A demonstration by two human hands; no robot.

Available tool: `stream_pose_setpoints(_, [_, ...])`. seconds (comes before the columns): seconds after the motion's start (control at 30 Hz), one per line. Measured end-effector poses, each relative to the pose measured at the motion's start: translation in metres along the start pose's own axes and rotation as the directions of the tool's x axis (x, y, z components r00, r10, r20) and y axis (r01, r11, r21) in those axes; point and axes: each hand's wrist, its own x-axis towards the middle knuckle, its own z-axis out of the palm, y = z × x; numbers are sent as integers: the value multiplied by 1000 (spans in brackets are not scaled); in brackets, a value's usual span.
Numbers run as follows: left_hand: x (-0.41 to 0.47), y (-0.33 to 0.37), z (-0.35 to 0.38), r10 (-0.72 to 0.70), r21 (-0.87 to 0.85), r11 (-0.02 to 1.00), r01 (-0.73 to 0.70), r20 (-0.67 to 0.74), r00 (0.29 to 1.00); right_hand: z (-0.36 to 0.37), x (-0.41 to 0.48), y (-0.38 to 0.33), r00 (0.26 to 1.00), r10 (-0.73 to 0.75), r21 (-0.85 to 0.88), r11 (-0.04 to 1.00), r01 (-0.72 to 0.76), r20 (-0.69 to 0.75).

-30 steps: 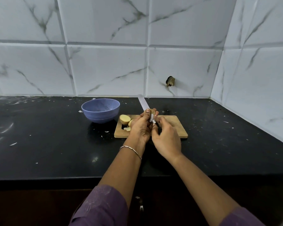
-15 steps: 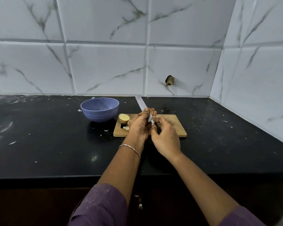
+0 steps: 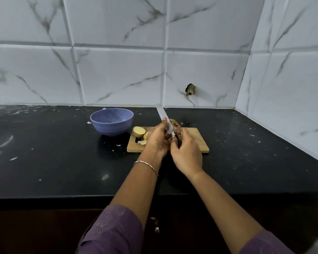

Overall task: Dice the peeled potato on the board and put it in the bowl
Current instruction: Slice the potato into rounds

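Purple sleeves (image 3: 116,230), thin wrist bracelet (image 3: 146,166)

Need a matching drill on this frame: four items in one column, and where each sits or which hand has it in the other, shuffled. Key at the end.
Things
1. bowl
2. potato half
3. knife
4. potato piece

Places
A. gripped by the right hand, blade pointing toward the wall
B. on the counter, left of the board
C. held in the left hand
D. lying on the board's left end

Pairs: 1-B, 2-D, 3-A, 4-C
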Motion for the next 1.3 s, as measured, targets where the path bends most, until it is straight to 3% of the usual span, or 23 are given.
stream_pose_setpoints(0.27, [5,-1,-7,-37,38,999,37,-7,999,-1,3,2,992,118,41,992,-116,-51])
stream_pose_setpoints(0.37, [7,-5,-7,34,225,974,-30,-12,999,-3,4,3,982,164,22,987,-162,-90])
stream_pose_setpoints(0.5, [10,-10,-10,142,483,865,-135,24,990,-7,5,3,966,222,49,975,-217,-135])
stream_pose_setpoints(0.53, [11,-10,-10,188,571,802,-173,33,982,-8,6,3,960,241,57,970,-235,-141])
stream_pose_setpoints(0.6, [14,-11,-11,314,781,568,-259,86,946,-9,8,5,953,269,75,963,-261,-141])
stream_pose_setpoints(0.67, [14,-9,-9,394,885,368,-285,130,910,-9,9,6,952,278,92,959,-268,-131])
stream_pose_setpoints(0.93, [21,17,-9,475,936,25,-350,297,829,-9,27,14,956,276,49,961,-272,-98])
stream_pose_setpoints(1.2, [40,29,-11,352,917,-278,-288,376,857,-20,46,29,951,306,-80,948,-309,-46])
stream_pose_setpoints(1.3, [41,26,-11,313,842,-470,-264,439,842,-17,46,30,957,285,-119,950,-289,-49])
